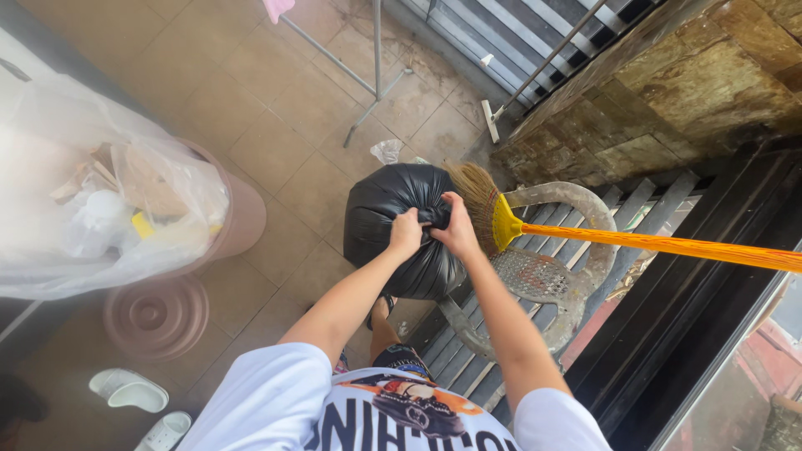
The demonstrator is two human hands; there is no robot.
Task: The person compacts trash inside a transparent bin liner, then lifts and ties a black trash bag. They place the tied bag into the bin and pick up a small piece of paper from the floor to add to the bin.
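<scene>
Both hands, left hand [407, 231] and right hand [457, 227], grip the gathered neck of a full black rubbish bag [393, 225]. A yellow-handled broom [501, 219] lies at three o'clock across a plastic chair [543, 276].

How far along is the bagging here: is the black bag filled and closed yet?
Done: the black trash bag bulges full, its mouth gathered into a neck. In hand: the left hand and right hand both grip that neck, which looks twisted; no finished knot is visible. Left: the clear bag in the pink bin sits open, and the broom rests on the plastic chair.
</scene>
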